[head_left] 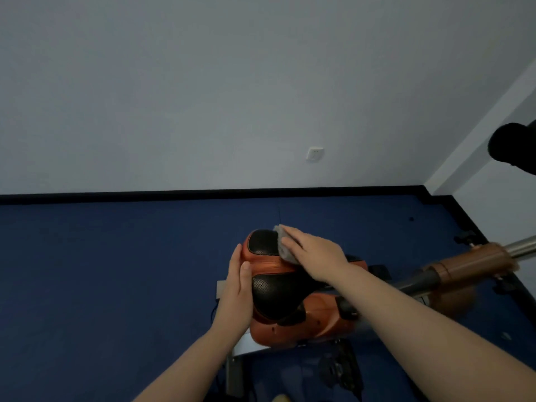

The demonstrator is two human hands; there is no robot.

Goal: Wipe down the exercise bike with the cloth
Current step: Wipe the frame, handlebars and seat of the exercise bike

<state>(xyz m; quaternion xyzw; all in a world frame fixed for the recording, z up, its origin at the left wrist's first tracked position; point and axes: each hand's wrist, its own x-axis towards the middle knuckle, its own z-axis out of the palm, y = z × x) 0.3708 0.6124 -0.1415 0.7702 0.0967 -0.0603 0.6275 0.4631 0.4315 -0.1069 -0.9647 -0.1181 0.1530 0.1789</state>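
Observation:
The exercise bike's saddle [278, 288] is black perforated padding with orange trim, low in the middle of the view. My right hand [314, 252] lies flat on a grey cloth [282, 245] and presses it on the far upper part of the saddle. My left hand [239, 281] rests with straight fingers against the saddle's left side. The orange bike body [316, 323] shows below the saddle, partly hidden by my right forearm.
A brown handlebar grip on a metal tube [475, 261] runs off to the right. A black pedal [345, 369] and grey frame leg [233, 375] lie below. Blue floor surrounds the bike; a grey wall with a socket [314, 153] stands behind. A dark rounded object [513, 146] hangs at right.

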